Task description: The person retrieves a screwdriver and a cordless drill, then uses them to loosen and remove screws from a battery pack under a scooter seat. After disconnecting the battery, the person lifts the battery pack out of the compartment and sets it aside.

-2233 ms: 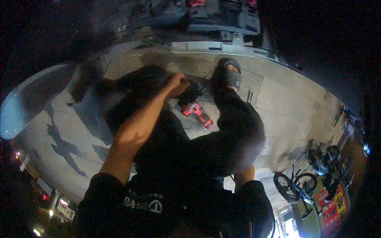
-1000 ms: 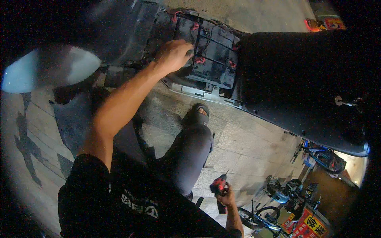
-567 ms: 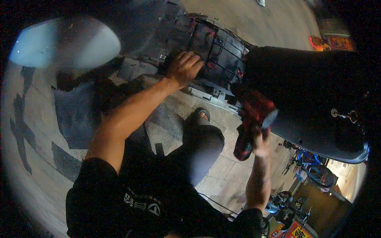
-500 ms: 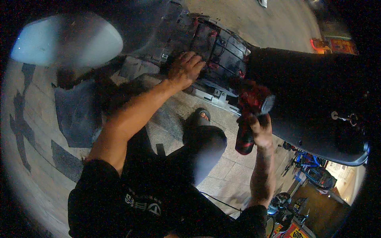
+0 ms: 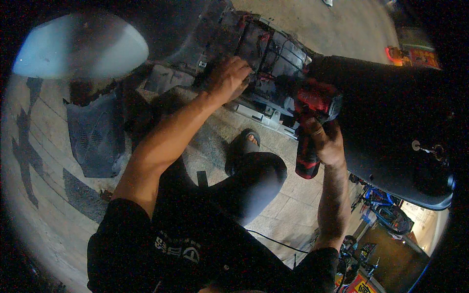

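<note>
My right hand [image 5: 329, 142] is wrapped round the handle of a red and black cordless power driver [image 5: 317, 97]. Its head is up against the near side of an open battery compartment [image 5: 287, 54] in a vehicle that looks like an electric scooter. What the tool's tip touches is hidden in shadow. On the compartment's left edge, my left hand [image 5: 228, 80] has its fingers curled; anything inside them is out of sight. Red-marked terminals and dark wires show among the grey blocks in the compartment. A pale metal rail [image 5: 266, 117] runs along its near side, below both hands.
A long black seat-like part [image 5: 391, 107] lies to the right, with keys [image 5: 426, 146] hanging on it. At left, a dark plastic panel [image 5: 95, 139] rests on the paving near a glossy pale body part [image 5: 51, 51]. A blue bicycle [image 5: 383, 205] stands at lower right.
The driver has shifted slightly right and up, and its handle is more tilted. My left hand stays at the compartment edge, nearly unmoved. The whole view has shifted a little.
</note>
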Demonstrator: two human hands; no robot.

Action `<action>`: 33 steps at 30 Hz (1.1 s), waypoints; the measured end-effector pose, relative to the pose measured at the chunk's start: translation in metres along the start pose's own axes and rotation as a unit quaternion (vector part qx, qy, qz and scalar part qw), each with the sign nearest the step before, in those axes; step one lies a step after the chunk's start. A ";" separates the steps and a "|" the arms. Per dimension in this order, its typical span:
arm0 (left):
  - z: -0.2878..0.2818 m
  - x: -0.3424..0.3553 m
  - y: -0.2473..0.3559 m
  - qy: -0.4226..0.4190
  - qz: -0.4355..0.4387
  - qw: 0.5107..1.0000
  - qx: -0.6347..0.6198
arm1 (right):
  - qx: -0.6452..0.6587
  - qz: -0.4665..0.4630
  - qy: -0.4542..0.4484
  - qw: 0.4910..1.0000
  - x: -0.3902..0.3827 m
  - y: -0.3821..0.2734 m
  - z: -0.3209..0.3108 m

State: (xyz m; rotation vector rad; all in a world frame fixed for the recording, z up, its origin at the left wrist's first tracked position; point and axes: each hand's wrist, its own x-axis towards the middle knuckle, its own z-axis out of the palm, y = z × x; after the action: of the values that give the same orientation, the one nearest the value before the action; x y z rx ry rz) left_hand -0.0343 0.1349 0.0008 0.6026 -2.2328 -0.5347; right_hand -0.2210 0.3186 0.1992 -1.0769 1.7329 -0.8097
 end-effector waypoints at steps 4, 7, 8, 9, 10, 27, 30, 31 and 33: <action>-0.003 0.002 0.008 0.039 0.013 0.999 -0.007 | -0.087 -0.023 0.011 0.996 0.007 0.006 -0.004; -0.002 0.003 0.005 0.027 0.010 1.000 -0.010 | -0.168 -0.115 -0.011 0.979 0.019 0.027 -0.016; -0.003 0.003 0.005 0.016 0.000 1.000 -0.004 | -0.160 -0.133 -0.010 0.978 0.021 0.023 -0.011; -0.003 0.003 0.006 0.006 -0.010 1.000 0.001 | -0.095 -0.117 0.009 0.989 0.019 0.015 -0.005; 0.000 0.003 0.005 0.021 -0.007 1.000 0.008 | -0.032 -0.101 0.027 0.994 0.019 0.002 0.001; -0.001 0.007 0.008 0.039 -0.014 0.999 0.008 | -0.306 -0.071 -0.161 0.935 0.060 -0.064 -0.035; -0.004 0.016 0.014 0.002 -0.024 0.999 0.029 | -0.301 0.059 -0.140 0.941 0.076 -0.082 -0.029; -0.003 0.017 0.010 -0.019 -0.024 0.999 0.022 | -0.362 0.095 -0.105 0.921 0.082 -0.085 -0.023; -0.001 0.019 0.000 -0.060 -0.024 0.998 0.008 | -0.353 -0.030 -0.110 0.929 0.084 -0.078 -0.026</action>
State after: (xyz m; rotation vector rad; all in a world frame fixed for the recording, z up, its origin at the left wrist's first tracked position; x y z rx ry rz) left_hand -0.0453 0.1240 0.0120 0.6495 -2.3424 -0.5927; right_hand -0.2379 0.2122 0.2461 -1.6258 1.8393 -0.0590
